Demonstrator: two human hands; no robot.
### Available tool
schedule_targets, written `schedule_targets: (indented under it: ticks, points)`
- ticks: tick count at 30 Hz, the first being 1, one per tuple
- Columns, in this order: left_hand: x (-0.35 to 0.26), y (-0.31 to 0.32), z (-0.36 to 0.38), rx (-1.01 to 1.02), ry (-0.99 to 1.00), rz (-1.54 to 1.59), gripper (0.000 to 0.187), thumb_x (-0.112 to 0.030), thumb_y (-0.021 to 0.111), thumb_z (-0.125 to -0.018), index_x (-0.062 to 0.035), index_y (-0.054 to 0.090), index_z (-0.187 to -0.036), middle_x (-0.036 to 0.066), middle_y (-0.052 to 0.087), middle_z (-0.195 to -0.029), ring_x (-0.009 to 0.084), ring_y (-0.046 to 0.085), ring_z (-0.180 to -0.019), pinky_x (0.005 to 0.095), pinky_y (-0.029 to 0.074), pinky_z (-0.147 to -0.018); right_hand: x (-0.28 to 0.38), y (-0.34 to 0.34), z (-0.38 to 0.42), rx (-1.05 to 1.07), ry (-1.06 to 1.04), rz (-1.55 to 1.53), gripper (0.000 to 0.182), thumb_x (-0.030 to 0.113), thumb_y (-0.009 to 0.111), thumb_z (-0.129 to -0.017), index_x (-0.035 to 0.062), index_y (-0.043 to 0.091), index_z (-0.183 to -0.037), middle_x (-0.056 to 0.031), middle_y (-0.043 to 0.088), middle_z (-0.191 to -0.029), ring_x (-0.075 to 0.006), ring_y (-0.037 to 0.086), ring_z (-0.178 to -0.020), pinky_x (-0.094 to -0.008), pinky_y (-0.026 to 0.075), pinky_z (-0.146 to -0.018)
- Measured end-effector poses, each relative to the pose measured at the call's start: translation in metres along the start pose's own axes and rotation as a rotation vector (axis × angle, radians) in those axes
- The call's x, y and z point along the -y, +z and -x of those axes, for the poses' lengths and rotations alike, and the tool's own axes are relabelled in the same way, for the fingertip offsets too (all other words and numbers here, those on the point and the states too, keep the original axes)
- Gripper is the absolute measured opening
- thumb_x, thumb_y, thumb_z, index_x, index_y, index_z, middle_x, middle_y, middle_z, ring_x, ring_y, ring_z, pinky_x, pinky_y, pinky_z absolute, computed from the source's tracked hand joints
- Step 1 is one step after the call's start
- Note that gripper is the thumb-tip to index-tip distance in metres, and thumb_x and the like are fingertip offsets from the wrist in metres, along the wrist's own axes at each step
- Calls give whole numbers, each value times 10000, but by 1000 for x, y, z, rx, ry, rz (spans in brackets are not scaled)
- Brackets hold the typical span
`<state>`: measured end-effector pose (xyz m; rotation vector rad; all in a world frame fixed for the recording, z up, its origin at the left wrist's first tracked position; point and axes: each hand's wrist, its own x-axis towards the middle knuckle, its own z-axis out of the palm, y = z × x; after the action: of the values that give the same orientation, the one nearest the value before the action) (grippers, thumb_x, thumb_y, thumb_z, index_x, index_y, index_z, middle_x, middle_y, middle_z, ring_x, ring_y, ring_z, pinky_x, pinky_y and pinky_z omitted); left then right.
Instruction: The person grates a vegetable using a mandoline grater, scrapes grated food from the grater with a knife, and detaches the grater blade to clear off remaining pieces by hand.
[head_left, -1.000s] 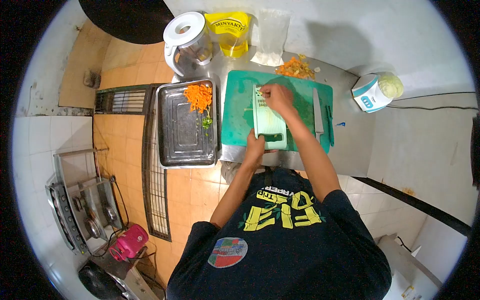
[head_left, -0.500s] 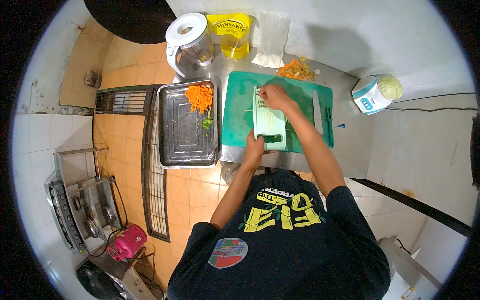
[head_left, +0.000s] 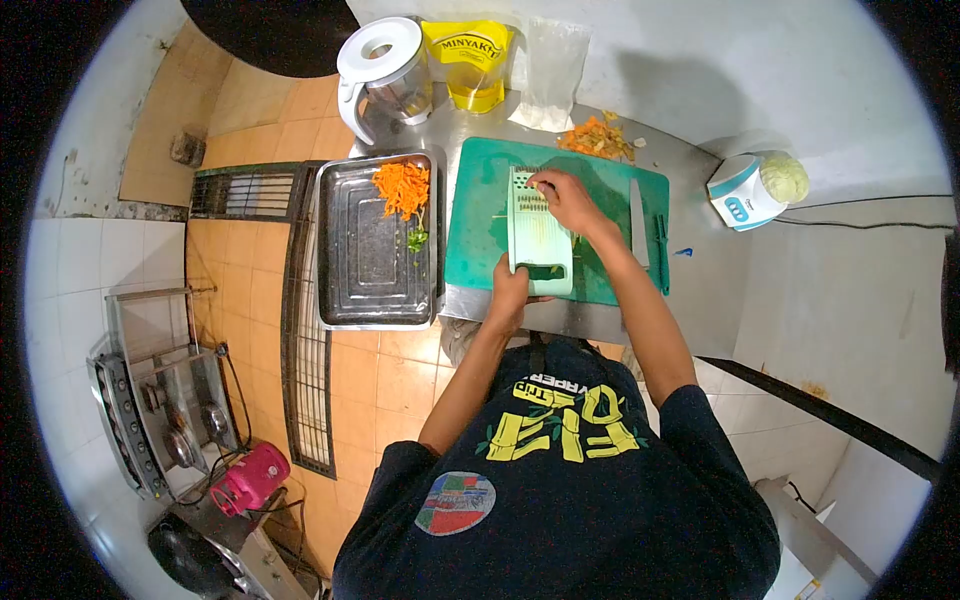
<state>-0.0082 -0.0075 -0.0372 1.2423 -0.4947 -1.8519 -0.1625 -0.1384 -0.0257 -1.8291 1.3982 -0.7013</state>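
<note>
A pale green flat grater (head_left: 541, 240) lies lengthwise over the green cutting board (head_left: 480, 240). My left hand (head_left: 511, 290) is closed around its near end, beside the handle slot. Over the toothed far part, my right hand (head_left: 568, 203) has its fingers curled together; whatever is in them is hidden. Right of the grater, a knife (head_left: 639, 222) and a dark green slim tool (head_left: 661, 250) rest on the board. A metal tray (head_left: 330, 240) to the left has shredded carrot (head_left: 402, 188) and chopped greens (head_left: 417, 239) in its far right corner.
Vegetable peelings (head_left: 597, 138) lie behind the board. Along the wall stand a blender jug (head_left: 385, 75), a yellow pouch (head_left: 473, 70) and a clear plastic bag (head_left: 551, 75). A kitchen scale (head_left: 738, 195) bearing a pale green round vegetable (head_left: 785, 178) is at the right.
My right hand has shifted toward the right edge of the grater, showing more of its toothed part. My left hand keeps its hold. The view has shifted slightly.
</note>
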Motion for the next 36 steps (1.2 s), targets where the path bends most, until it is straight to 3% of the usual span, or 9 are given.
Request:
schedule_targets:
  ticks: [6,9,13,18,24,30,33,36]
  points:
    - [-10,6,9,-48,-5,-13,420,16,334,-885,37,395,-1301,226,609,-1090,337,701,-816,428,640,-572,9,0,11,-97,31,44,162,77,603,-888,29,705,-1004,-183,704,-986,-370,671,-898,-437,525,-835]
    - [-9,7,8,-46,-10,-8,426,25,330,-881,42,390,-1302,230,603,-1094,341,697,-809,430,637,-567,4,4,16,-252,-205,173,163,59,592,-853,37,715,-957,-173,710,-921,-361,678,-827,-444,539,-810]
    - [-3,2,1,3,-28,-14,472,15,342,-882,33,377,-1353,213,593,-1173,348,684,-971,449,642,-676,1,9,25,-126,-300,463,212,59,569,-814,37,725,-955,-173,711,-934,-341,678,-864,-434,547,-816]
    - [1,1,0,-1,-23,-21,432,22,326,-886,42,391,-1313,217,596,-1128,336,691,-903,437,641,-612,9,5,27,-102,-336,495,233,63,555,-807,31,725,-963,-159,714,-933,-327,668,-916,-418,547,-824]
    - [0,0,-2,-16,-4,19,423,20,328,-887,44,395,-1304,219,595,-1116,338,696,-852,428,643,-592,43,-7,40,-102,-212,264,153,103,648,-840,37,736,-946,-164,711,-917,-336,659,-902,-437,526,-818]
    - [0,2,-3,-39,-8,7,438,13,337,-886,37,390,-1320,216,595,-1134,342,699,-857,430,643,-591,30,-2,38,-89,9,89,183,198,705,-841,22,736,-882,-172,707,-865,-353,655,-857,-442,511,-778]
    - [-8,4,1,-53,-15,-13,444,11,340,-884,34,388,-1324,214,596,-1138,339,701,-854,430,642,-590,29,-8,31,-27,-100,237,224,242,704,-848,22,732,-874,-176,707,-871,-360,655,-821,-451,510,-756]
    - [-10,5,4,-53,-21,-22,449,11,341,-882,33,384,-1329,210,598,-1139,337,702,-856,431,642,-595,8,-7,17,83,-28,118,238,267,700,-854,30,727,-866,-176,704,-862,-368,651,-794,-458,512,-744]
